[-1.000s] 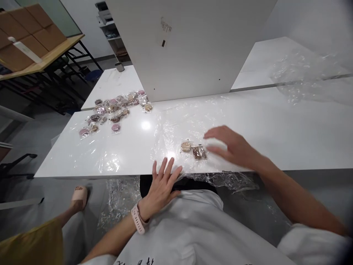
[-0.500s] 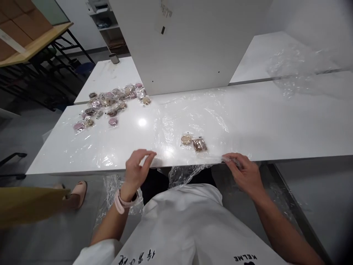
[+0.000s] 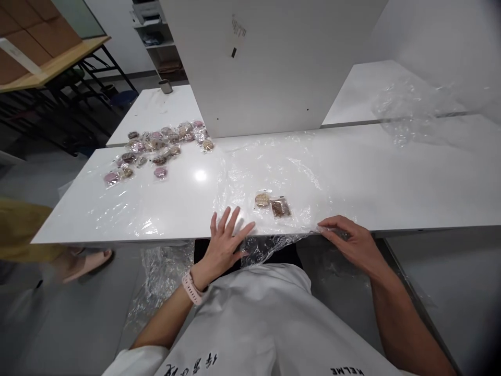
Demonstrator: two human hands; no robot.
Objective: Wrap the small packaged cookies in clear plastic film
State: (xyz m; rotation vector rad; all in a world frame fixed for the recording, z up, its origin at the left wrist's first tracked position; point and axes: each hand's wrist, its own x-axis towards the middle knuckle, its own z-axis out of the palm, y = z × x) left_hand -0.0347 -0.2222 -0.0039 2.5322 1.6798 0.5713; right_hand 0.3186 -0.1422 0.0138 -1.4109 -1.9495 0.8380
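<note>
Clear plastic film lies over the white table and hangs down past its front edge. On the film sit two small wrapped pieces side by side: a round tan one and a squarish brown one. My left hand, with a pink watch band at the wrist, is spread with its fingertips on the film at the front edge, just left of the two pieces. My right hand pinches the film's edge between thumb and fingers, to the right of them.
Several wrapped pieces in pink, tan and brown lie heaped at the table's left. A tall white panel stands at the back. Crumpled film rests at the right rear. Another person's sandalled foot is at the left.
My left hand has gone from a raised pinch to spread fingers and moved right, down onto the film. The right hand stays near its place. The other person has shifted left.
</note>
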